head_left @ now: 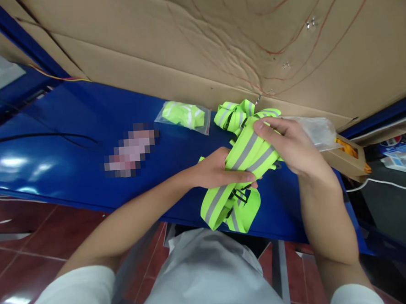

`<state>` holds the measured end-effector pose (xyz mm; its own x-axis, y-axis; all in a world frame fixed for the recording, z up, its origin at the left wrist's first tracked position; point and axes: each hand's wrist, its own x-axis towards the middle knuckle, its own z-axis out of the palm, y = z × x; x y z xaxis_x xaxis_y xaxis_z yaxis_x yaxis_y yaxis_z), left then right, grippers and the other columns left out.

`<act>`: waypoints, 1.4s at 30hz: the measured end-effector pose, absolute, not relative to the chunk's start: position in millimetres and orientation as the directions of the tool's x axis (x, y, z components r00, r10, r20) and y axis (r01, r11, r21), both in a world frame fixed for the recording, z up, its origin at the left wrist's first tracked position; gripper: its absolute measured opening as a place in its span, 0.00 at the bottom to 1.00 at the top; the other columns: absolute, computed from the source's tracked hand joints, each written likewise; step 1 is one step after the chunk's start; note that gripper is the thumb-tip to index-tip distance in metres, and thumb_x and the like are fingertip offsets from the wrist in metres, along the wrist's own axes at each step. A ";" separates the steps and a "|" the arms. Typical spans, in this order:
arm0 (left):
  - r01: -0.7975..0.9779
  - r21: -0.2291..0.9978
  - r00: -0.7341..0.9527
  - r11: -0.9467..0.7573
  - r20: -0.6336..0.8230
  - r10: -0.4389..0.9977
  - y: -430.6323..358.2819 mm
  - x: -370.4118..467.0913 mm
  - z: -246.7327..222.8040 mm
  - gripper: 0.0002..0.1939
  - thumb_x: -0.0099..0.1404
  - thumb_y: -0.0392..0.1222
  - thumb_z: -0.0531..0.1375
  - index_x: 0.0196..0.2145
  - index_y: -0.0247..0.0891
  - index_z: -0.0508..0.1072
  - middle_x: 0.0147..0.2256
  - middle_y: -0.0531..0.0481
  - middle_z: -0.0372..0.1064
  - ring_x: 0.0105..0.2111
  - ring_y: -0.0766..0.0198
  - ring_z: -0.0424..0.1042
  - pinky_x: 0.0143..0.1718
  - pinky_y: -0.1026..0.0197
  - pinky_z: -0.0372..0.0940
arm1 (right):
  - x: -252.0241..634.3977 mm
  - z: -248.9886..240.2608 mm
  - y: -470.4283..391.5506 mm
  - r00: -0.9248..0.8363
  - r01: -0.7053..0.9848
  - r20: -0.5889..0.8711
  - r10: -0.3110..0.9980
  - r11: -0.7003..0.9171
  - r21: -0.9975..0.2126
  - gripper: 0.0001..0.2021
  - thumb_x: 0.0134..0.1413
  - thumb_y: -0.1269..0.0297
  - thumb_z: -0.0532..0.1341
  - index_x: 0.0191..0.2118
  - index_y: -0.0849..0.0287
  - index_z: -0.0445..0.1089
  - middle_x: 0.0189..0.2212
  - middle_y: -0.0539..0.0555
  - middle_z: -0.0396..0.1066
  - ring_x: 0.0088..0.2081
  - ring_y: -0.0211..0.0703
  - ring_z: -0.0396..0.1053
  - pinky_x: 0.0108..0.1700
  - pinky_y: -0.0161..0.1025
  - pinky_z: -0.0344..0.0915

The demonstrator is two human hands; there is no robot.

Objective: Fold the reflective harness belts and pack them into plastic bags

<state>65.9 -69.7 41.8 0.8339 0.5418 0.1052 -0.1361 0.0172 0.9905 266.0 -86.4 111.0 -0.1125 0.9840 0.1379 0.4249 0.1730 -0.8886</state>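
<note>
Between my hands is a folded bundle of neon-yellow reflective straps [247, 151] with grey stripes. My left hand [221, 169] grips its lower left part, thumb laid across the front. At the upper right end my right hand [286, 140] pinches the bundle, thumb on top and fingers behind. A loop of the strap with a black buckle [240, 195] hangs below my left hand. Just behind the bundle, more reflective strap [233, 115] lies loosely coiled on the blue table. To its left rests a clear zip bag [185, 116] with folded yellow strap inside.
The blue table [66, 110] backs onto a cardboard panel [148, 50] with thin red wires. A blurred-out item [131, 152] and a black cable [40, 135] lie on the left. On the right are clear plastic bags [317, 131] and an open cardboard box [346, 159].
</note>
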 end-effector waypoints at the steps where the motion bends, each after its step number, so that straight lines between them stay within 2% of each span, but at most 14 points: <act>1: -0.139 0.990 0.840 0.022 0.106 0.533 -70.3 66.4 41.7 0.14 0.66 0.49 0.69 0.40 0.33 0.83 0.39 0.43 0.83 0.41 0.57 0.83 0.43 0.62 0.76 | 267.0 108.0 -83.1 -0.127 0.366 0.067 0.990 0.109 -0.924 0.21 0.57 0.39 0.67 0.34 0.53 0.78 0.30 0.49 0.77 0.30 0.41 0.74 0.30 0.36 0.68; 5: -0.094 0.995 0.877 0.024 0.071 0.475 -68.5 69.2 35.0 0.16 0.65 0.47 0.70 0.46 0.35 0.82 0.45 0.43 0.83 0.46 0.56 0.82 0.49 0.59 0.76 | 264.1 94.3 -75.0 -0.209 0.210 -0.202 0.957 -0.158 -0.965 0.24 0.56 0.36 0.67 0.36 0.55 0.79 0.31 0.53 0.79 0.31 0.46 0.77 0.32 0.40 0.73; 7: -0.064 0.998 0.896 0.005 0.056 0.441 -66.6 70.1 31.0 0.16 0.66 0.48 0.68 0.46 0.35 0.83 0.46 0.43 0.82 0.47 0.56 0.82 0.53 0.57 0.75 | 260.8 89.2 -73.8 -0.255 0.264 -0.226 0.940 -0.158 -0.952 0.24 0.58 0.36 0.64 0.36 0.56 0.79 0.31 0.54 0.80 0.33 0.48 0.77 0.34 0.42 0.75; 10: -0.075 0.997 0.906 -0.010 0.073 0.417 -65.8 70.6 30.1 0.16 0.69 0.49 0.66 0.46 0.35 0.83 0.47 0.43 0.82 0.50 0.56 0.81 0.57 0.56 0.73 | 259.5 88.6 -75.0 -0.230 0.464 0.017 0.973 0.125 -0.877 0.21 0.63 0.41 0.63 0.38 0.54 0.79 0.38 0.53 0.80 0.41 0.49 0.77 0.42 0.43 0.75; 13: -0.125 0.990 0.908 0.061 0.089 0.410 -66.6 69.6 32.0 0.18 0.69 0.51 0.65 0.49 0.37 0.82 0.50 0.42 0.81 0.53 0.54 0.79 0.58 0.54 0.72 | 263.0 96.3 -81.6 -0.283 0.592 0.240 0.929 0.366 -0.718 0.18 0.67 0.46 0.60 0.49 0.53 0.78 0.47 0.54 0.80 0.50 0.50 0.77 0.52 0.45 0.73; 17: -0.081 0.997 0.889 -0.016 0.080 0.451 -64.1 65.3 26.5 0.15 0.66 0.51 0.67 0.41 0.36 0.83 0.42 0.45 0.82 0.45 0.54 0.80 0.50 0.55 0.74 | 266.0 104.0 -95.1 -0.513 0.679 0.116 0.851 0.485 -0.552 0.33 0.63 0.43 0.64 0.68 0.52 0.66 0.66 0.58 0.67 0.65 0.58 0.67 0.65 0.54 0.66; 19: -0.011 0.997 0.895 -0.070 0.041 0.444 -62.3 64.0 22.4 0.14 0.63 0.50 0.69 0.36 0.35 0.82 0.35 0.47 0.81 0.39 0.55 0.80 0.44 0.57 0.74 | 265.6 102.4 -98.2 -0.540 0.721 0.051 0.840 0.494 -0.485 0.41 0.58 0.42 0.68 0.72 0.53 0.60 0.69 0.60 0.64 0.67 0.61 0.65 0.65 0.56 0.66; 23: -0.087 0.992 0.933 0.087 0.051 0.356 -65.4 69.9 21.1 0.14 0.61 0.45 0.71 0.42 0.36 0.83 0.43 0.44 0.82 0.49 0.52 0.80 0.52 0.55 0.74 | 264.6 97.2 -94.6 -0.534 0.741 0.031 0.845 0.486 -0.463 0.34 0.59 0.46 0.68 0.67 0.54 0.67 0.59 0.58 0.75 0.57 0.58 0.75 0.58 0.51 0.72; 27: -0.213 0.926 0.904 0.312 0.066 0.423 -73.2 80.3 23.8 0.18 0.58 0.43 0.75 0.46 0.35 0.82 0.46 0.39 0.82 0.51 0.49 0.80 0.58 0.49 0.72 | 262.9 98.7 -89.8 -0.459 0.759 0.068 0.886 0.431 -0.489 0.30 0.58 0.47 0.69 0.62 0.54 0.73 0.49 0.55 0.81 0.49 0.57 0.79 0.51 0.48 0.73; 29: -0.222 0.904 0.899 0.365 0.045 0.435 -73.4 82.0 23.0 0.20 0.58 0.42 0.75 0.48 0.35 0.82 0.47 0.38 0.81 0.50 0.49 0.81 0.59 0.47 0.72 | 261.3 101.0 -89.0 -0.420 0.739 0.103 0.902 0.405 -0.537 0.27 0.57 0.48 0.70 0.60 0.54 0.75 0.49 0.54 0.81 0.49 0.56 0.79 0.50 0.47 0.73; 32: -0.163 0.916 0.919 0.368 0.005 0.395 -67.2 79.0 18.6 0.22 0.60 0.42 0.74 0.50 0.35 0.80 0.46 0.39 0.82 0.51 0.50 0.81 0.58 0.47 0.72 | 261.8 105.5 -88.6 -0.367 0.681 0.155 0.917 0.378 -0.628 0.20 0.58 0.51 0.70 0.52 0.55 0.79 0.49 0.53 0.81 0.50 0.55 0.78 0.50 0.46 0.73; 34: -0.101 0.948 0.930 0.302 -0.018 0.368 -61.9 75.7 15.1 0.22 0.59 0.43 0.74 0.50 0.35 0.80 0.45 0.39 0.82 0.50 0.50 0.81 0.56 0.48 0.74 | 266.1 109.3 -88.3 -0.327 0.641 0.131 0.936 0.321 -0.697 0.16 0.58 0.48 0.69 0.44 0.55 0.81 0.42 0.52 0.82 0.45 0.53 0.79 0.45 0.45 0.74; 38: -0.022 0.987 0.902 0.161 -0.050 0.429 -60.1 72.6 15.6 0.20 0.57 0.46 0.76 0.44 0.34 0.81 0.43 0.43 0.82 0.44 0.53 0.81 0.48 0.55 0.76 | 280.4 115.7 -87.4 -0.213 0.515 0.084 0.973 0.185 -0.837 0.18 0.57 0.41 0.68 0.37 0.51 0.81 0.35 0.50 0.81 0.37 0.50 0.78 0.36 0.44 0.74; 42: -0.078 0.934 0.936 0.349 -0.051 0.347 -72.1 76.9 26.9 0.27 0.58 0.46 0.75 0.53 0.37 0.78 0.49 0.41 0.81 0.48 0.53 0.80 0.49 0.54 0.76 | 284.6 117.5 -88.3 -0.163 0.507 0.132 0.978 0.197 -0.839 0.18 0.57 0.41 0.68 0.36 0.50 0.81 0.36 0.50 0.81 0.37 0.49 0.78 0.36 0.44 0.74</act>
<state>76.9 -72.1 26.9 0.9363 0.3475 -0.0511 -0.0784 0.3486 0.9340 284.6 -88.3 117.5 -0.1626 0.9779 0.1317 0.5075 0.1974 -0.8388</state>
